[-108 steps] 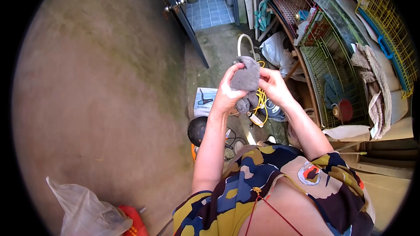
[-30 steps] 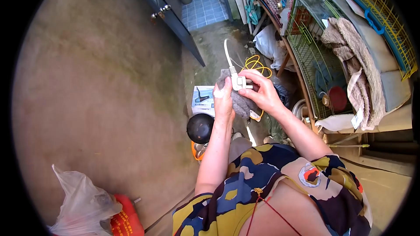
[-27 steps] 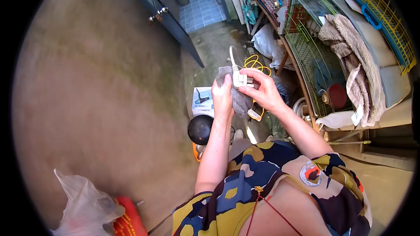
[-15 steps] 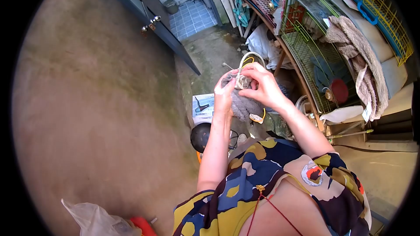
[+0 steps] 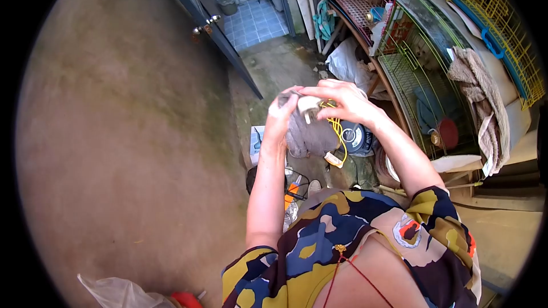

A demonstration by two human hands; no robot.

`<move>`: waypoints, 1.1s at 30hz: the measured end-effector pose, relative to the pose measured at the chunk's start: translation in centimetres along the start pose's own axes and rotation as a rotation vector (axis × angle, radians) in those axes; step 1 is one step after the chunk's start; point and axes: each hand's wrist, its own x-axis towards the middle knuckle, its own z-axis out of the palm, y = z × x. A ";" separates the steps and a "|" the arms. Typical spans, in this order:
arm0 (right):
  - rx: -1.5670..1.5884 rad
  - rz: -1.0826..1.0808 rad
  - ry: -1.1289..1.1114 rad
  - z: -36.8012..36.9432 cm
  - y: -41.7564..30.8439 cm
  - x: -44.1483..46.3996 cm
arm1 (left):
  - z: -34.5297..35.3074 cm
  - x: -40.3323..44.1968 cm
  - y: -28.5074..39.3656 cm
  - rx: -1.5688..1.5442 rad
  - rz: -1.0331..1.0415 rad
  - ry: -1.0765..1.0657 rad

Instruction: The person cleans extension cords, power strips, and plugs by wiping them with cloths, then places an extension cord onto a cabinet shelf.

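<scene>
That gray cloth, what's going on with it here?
A person holds the gray cloth in the left hand, while the right hand has its fingers at a white plug beside it. The cloth hangs below both hands, above the floor. A yellow cord shows just beyond it, and a wire cage stands off to the right.

Soft daylight, smeared fingers

Even, fairly bright light washes the brown surface (image 5: 131,108) — its source is out of view. The fingers (image 5: 328,93) and white plug (image 5: 309,104) are motion-blurred, pale patches nearly blown out. Small glints mark the door knob (image 5: 215,18); deep shadow fills the lower right. Wide-lens distortion bends the cages (image 5: 425,74) — black vignetting rounds the corners.
</scene>
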 end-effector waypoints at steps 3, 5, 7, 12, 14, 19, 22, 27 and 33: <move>0.443 0.038 0.300 1.7 1.7 0.6 | -1.5 0.7 0.8 -0.215 0.032 0.147; 0.638 0.199 0.290 2.2 2.3 0.1 | -1.3 1.5 1.5 -0.333 0.073 0.284; 0.783 0.307 0.418 3.8 1.6 0.6 | -0.1 2.6 2.0 -0.357 0.142 0.325; 1.298 0.526 0.646 6.0 0.2 2.1 | 4.7 2.0 1.2 -0.289 0.297 0.040; 1.426 0.488 0.593 5.2 0.5 1.9 | 5.3 1.2 0.7 -0.227 0.292 -0.038; 1.238 0.488 0.631 4.7 0.9 1.4 | 5.2 0.2 -1.1 -0.246 0.196 0.035; 0.361 0.204 0.852 4.9 1.8 1.6 | 5.6 -0.2 -1.8 -0.208 0.278 0.052; 0.237 0.248 0.650 3.9 -1.4 1.0 | 4.9 1.3 -2.0 -0.310 0.261 0.244; 0.403 0.191 0.723 3.4 -1.1 1.1 | 3.2 0.5 -0.4 -0.425 0.074 0.036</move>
